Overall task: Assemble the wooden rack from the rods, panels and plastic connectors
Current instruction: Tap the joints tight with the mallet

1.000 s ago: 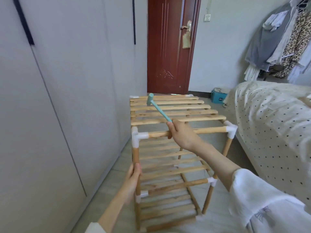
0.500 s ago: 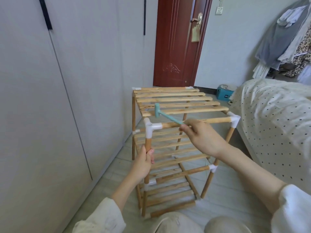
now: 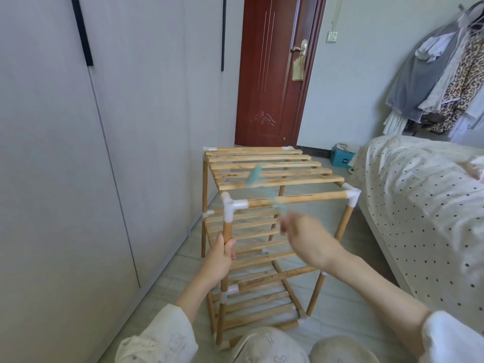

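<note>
Item: tall slatted wooden rack (image 3: pixel 264 226), upright on the floor ahead of me. My left hand (image 3: pixel 220 258) grips its near-left post; white plastic corner connector (image 3: pixel 230 205) directly above. My right hand (image 3: pixel 306 238) clutches a blurred teal plastic mallet (image 3: pixel 255 176), up-right of that connector.

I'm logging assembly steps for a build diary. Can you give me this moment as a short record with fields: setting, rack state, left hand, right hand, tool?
setting: floor between wardrobe and bed
rack state: wooden rack upright, slatted shelves in, white corner connector at near left top
left hand: left hand grips near left post below connector
right hand: right hand blurred, holding tool
tool: teal mallet, blurred, over top shelf
</note>
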A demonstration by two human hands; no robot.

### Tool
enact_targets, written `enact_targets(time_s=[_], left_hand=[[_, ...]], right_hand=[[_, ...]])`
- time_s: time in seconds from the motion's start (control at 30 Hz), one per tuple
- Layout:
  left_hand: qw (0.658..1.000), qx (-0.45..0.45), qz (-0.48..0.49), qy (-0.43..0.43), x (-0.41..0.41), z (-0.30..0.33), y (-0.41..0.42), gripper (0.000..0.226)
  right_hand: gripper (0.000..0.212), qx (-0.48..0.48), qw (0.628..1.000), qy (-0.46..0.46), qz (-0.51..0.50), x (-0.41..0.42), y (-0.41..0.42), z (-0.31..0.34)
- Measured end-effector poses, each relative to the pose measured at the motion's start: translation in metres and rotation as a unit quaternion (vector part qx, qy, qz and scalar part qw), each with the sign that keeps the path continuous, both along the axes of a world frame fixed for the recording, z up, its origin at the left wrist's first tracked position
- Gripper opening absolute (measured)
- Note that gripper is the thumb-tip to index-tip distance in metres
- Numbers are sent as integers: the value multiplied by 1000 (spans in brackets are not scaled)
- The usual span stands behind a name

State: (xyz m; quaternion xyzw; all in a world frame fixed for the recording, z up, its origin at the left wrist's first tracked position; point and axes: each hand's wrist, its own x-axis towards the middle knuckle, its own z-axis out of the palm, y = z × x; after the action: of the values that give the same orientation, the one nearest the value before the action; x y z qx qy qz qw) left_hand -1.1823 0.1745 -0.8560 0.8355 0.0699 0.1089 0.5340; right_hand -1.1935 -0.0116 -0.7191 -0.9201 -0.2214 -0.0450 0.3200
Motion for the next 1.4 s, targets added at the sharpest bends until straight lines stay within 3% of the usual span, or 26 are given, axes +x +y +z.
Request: enact_targets(time_s=[0.07,0.13,0.2,0.23,0.27,0.33,0.37,0.4,0.47,0.53,0.6,0.73,0.83,0.9,0.97,1.03,1.1,1.13,1.23,1.33,1.4], left_hand=[[1000,0,-2,3,-1,-1,0,22],[1000,4,-7,0,0,-1,1,22],[1000,4,-7,0,-1,2,-1,22],[1000,5,-6,3,-2,3,-2,22],[1000,2,-5,3,-2,2,-2,22],[1000,-1,-5,4,-3,-1,-2,21],[1000,-1,-8,4,-3,0,-2,21],[1000,-5,-9,3,-3,0,-2,21],[1000,-10,-6,7,-2,2,-3,21],[1000,-13,-6,17,-3,2,-4,19],[1000,-8,-6,15,-3,-2,-3,17],[1000,-3,-6,16,-2,1,-4,19],[1000,-4,-5,21,-5,2,-4,19],[1000,0,-9,24,-5,2,-4,19],[1000,-10,-8,28,-6,2,-5,19],[999,-7,-4,32,-8,4,-5,19],[1000,1,-1,28,-9,6,-2,19],[1000,4,1,30,-8,6,2,19],[997,-13,58,42,-1,10,22,19],[980,71,164,81,-1,18,45,19],[961,133,234,65,-8,29,46,17]], right_hand=[[35,-47,999,11,10,2,-4,0],[31,119,989,-89,-7,4,-2,17],[28,182,972,-151,-13,3,5,18],[28,137,985,-104,-13,2,9,13],[28,24,999,-40,-3,0,10,3],[30,-38,999,7,-4,2,7,-2],[31,9,1000,4,-15,8,5,6],[31,101,993,-58,-16,7,8,17],[29,160,979,-128,-14,4,17,25],[29,62,998,-31,-5,-1,28,12],[33,-14,999,3,-31,3,29,5],[34,73,988,-133,-38,7,33,20],[29,-42,999,11,-21,0,32,5],[30,11,1000,-13,-25,7,25,13],[30,110,986,-113,-47,9,22,21],[29,65,996,-67,-15,4,24,15],[33,-50,999,7,1,3,19,-7],[34,-43,999,24,4,7,12,-11],[35,44,998,3,-42,16,-10,4],[34,48,996,-23,-71,20,-35,12],[33,26,995,-36,-95,24,-52,12]])
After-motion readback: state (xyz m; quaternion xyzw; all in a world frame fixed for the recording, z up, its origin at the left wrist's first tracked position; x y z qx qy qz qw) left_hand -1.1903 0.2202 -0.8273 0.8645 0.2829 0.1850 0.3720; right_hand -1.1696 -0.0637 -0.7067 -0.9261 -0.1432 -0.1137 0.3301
